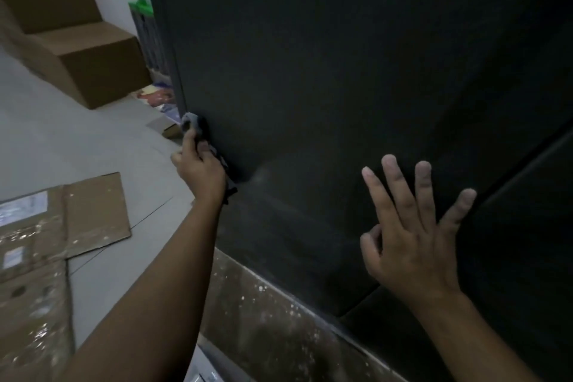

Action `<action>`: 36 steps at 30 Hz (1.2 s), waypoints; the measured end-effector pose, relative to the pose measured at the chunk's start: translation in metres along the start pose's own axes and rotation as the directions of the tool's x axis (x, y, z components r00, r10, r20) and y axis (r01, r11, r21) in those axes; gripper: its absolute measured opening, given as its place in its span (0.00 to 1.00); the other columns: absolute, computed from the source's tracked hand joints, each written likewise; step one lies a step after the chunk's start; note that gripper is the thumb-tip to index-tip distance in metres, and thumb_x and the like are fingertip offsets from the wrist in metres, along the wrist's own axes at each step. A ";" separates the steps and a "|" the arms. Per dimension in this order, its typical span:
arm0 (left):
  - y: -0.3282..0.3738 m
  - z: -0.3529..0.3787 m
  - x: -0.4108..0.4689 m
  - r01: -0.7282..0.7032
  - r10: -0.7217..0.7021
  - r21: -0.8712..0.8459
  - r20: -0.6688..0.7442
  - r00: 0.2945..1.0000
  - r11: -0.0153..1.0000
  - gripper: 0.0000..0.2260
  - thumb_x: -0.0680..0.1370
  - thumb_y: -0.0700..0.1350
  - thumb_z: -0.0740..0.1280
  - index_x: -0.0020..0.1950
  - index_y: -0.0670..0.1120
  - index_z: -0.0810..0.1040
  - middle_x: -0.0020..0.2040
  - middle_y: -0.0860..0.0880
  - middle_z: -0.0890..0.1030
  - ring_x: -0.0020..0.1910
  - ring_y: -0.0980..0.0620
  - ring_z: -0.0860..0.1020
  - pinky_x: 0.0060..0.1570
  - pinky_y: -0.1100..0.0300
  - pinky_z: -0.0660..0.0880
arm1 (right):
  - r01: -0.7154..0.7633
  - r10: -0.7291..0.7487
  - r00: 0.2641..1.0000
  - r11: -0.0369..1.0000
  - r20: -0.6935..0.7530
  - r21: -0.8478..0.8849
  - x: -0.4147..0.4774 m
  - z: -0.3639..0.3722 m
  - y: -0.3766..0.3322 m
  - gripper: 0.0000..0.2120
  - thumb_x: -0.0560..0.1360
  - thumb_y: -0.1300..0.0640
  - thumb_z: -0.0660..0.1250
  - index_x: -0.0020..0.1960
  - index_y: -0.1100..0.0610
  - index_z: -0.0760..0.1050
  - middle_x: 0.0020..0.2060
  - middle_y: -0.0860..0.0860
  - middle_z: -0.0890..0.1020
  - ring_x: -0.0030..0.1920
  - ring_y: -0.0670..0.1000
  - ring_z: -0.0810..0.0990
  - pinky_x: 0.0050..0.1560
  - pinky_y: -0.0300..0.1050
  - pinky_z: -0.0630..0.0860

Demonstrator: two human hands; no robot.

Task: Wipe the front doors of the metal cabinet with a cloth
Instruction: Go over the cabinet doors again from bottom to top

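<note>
Our left hand (201, 170) grips the bunched grey cloth (192, 125), which pokes out above its fingers against the cabinet door (310, 71) at its edge, while our right hand (412, 242), spread and empty well beside it, seemingly steadies that door.

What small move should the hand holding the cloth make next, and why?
Probably sweep the cloth rightward across the door. The left hand grips it at the door's left edge, a pale dusty smear lies just to its right, and the right hand is spread open by the door.
</note>
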State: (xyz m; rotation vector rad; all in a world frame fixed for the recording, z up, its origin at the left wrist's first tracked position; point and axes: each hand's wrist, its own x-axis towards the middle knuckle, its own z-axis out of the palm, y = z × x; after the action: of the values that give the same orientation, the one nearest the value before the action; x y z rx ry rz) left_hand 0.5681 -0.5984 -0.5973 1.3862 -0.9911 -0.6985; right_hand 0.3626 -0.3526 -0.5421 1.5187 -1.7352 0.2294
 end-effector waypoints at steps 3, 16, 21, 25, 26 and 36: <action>-0.014 0.004 0.005 0.043 -0.043 0.002 -0.031 0.999 0.999 0.14 0.85 0.44 0.56 0.68 0.50 0.74 0.56 0.47 0.65 0.49 0.52 0.71 0.51 0.67 0.68 | 0.010 -0.009 1.000 0.999 0.026 -0.035 0.001 0.009 -0.009 0.38 0.72 0.52 0.57 0.81 0.52 0.54 0.81 0.52 0.52 0.81 0.59 0.42 0.73 0.68 0.30; -0.112 0.003 -0.055 0.191 -0.216 0.125 0.236 0.947 0.974 0.15 0.84 0.45 0.57 0.71 0.48 0.67 0.57 0.47 0.63 0.54 0.48 0.68 0.58 0.58 0.65 | -0.025 0.025 0.999 1.000 0.047 -0.019 0.017 0.027 -0.041 0.33 0.77 0.47 0.57 0.81 0.47 0.54 0.81 0.53 0.46 0.78 0.60 0.32 0.67 0.78 0.38; -0.083 0.001 -0.026 0.194 -0.191 -0.018 0.095 0.977 0.981 0.10 0.83 0.39 0.56 0.61 0.42 0.73 0.53 0.37 0.74 0.44 0.47 0.76 0.46 0.55 0.75 | -0.041 0.039 0.997 0.998 0.060 0.039 0.015 0.031 -0.040 0.35 0.74 0.47 0.60 0.81 0.46 0.55 0.82 0.52 0.45 0.79 0.59 0.33 0.60 0.85 0.49; -0.059 0.004 -0.001 0.095 -0.094 -0.073 0.017 0.995 0.993 0.12 0.82 0.37 0.57 0.61 0.39 0.77 0.54 0.34 0.75 0.51 0.42 0.77 0.54 0.46 0.75 | -0.038 0.035 0.998 0.998 0.046 0.056 0.012 0.036 -0.038 0.33 0.75 0.46 0.57 0.80 0.44 0.57 0.82 0.52 0.48 0.79 0.58 0.34 0.60 0.85 0.50; -0.058 0.005 0.001 0.061 -0.061 -0.064 -0.001 0.998 0.996 0.13 0.82 0.37 0.57 0.62 0.38 0.77 0.55 0.36 0.75 0.50 0.50 0.75 0.56 0.52 0.74 | -0.039 0.035 0.998 0.997 0.055 0.068 0.012 0.037 -0.037 0.33 0.75 0.46 0.57 0.80 0.44 0.57 0.82 0.52 0.49 0.79 0.59 0.34 0.60 0.85 0.50; -0.114 0.010 0.012 0.175 -0.173 0.071 -0.040 0.984 0.982 0.17 0.85 0.40 0.55 0.72 0.44 0.73 0.64 0.41 0.71 0.56 0.52 0.70 0.54 0.70 0.61 | 0.088 -0.089 0.992 0.996 0.086 0.014 0.010 0.059 -0.077 0.35 0.73 0.50 0.58 0.80 0.47 0.57 0.81 0.49 0.54 0.81 0.57 0.46 0.70 0.68 0.27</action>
State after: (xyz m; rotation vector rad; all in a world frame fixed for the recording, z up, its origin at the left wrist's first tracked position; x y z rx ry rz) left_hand 0.5818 -0.6248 -0.7083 1.5586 -0.8839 -0.7717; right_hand 0.4064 -0.4162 -0.6017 1.6303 -1.7312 0.1286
